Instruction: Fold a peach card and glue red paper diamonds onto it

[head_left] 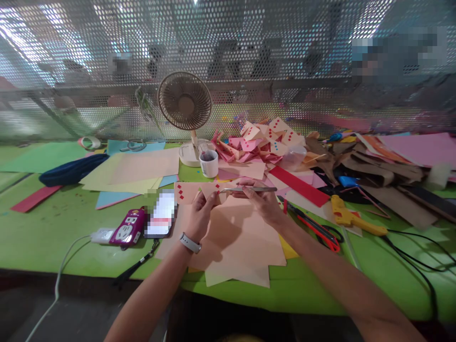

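Observation:
My left hand [201,216], with a pale band on its wrist, pinches a folded cream paper strip [187,194] that carries small red diamond shapes. My right hand [263,204] is closed around silver tweezers [266,189]. Their tip points left and meets the strip near my left thumb; whether a diamond is between the tips is too small to tell. Beneath both hands lie stacked peach paper sheets [238,237]. Beyond them is a pile of folded pink and cream paper pieces [274,135], some with red or blue diamonds.
A fan [185,102] stands behind a white cup [208,165]. To the left are a phone [161,213] and a purple device [127,228] with a cable. At right lie a red-handled cutter [315,228], a yellow glue gun [352,218] and a red strip [301,185]. Perforated metal mesh [242,57] closes the back.

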`<state>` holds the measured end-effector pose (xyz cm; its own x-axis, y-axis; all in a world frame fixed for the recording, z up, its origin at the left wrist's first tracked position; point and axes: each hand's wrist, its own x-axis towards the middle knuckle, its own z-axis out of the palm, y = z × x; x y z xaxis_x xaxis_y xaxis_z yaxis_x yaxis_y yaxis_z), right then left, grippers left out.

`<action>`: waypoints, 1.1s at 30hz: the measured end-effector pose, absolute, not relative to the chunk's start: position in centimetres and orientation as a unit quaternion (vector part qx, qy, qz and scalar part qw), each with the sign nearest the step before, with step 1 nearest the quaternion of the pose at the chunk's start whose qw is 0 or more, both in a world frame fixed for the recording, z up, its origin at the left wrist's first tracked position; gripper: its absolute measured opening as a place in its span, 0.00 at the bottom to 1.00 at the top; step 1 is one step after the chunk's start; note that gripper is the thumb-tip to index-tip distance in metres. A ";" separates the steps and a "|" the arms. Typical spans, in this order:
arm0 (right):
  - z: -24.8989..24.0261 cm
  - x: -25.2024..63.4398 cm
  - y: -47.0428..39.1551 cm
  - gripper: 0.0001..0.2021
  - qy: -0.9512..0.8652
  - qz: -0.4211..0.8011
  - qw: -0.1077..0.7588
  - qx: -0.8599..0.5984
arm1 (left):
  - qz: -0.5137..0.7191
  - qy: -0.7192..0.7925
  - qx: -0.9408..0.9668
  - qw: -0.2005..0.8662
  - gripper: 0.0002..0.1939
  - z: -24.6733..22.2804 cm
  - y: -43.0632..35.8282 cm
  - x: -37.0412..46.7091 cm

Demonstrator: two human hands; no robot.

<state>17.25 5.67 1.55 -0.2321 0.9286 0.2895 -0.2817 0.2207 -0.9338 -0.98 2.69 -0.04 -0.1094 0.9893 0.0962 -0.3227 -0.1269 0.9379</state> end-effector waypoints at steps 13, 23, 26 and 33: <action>2.0 17.6 5.6 0.16 -0.563 0.547 0.543 -0.299 | 0.606 0.410 0.408 0.546 0.17 0.2 2.6 -0.8; 2.0 17.6 5.7 0.15 -0.560 0.554 0.542 -0.291 | 0.606 0.411 0.407 0.546 0.17 0.5 2.5 -0.6; 1.8 17.6 5.8 0.16 -0.562 0.551 0.540 -0.300 | 0.608 0.409 0.406 0.546 0.17 0.5 2.4 -0.6; 1.9 17.6 5.7 0.15 -0.569 0.540 0.537 -0.309 | 0.611 0.402 0.405 0.549 0.15 0.2 2.4 -0.6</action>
<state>17.65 5.66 1.94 -0.2318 0.9320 0.2787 -0.2292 0.2261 -0.9467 -0.62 2.43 0.25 -0.0684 0.9962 0.0541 -0.3452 -0.0745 0.9356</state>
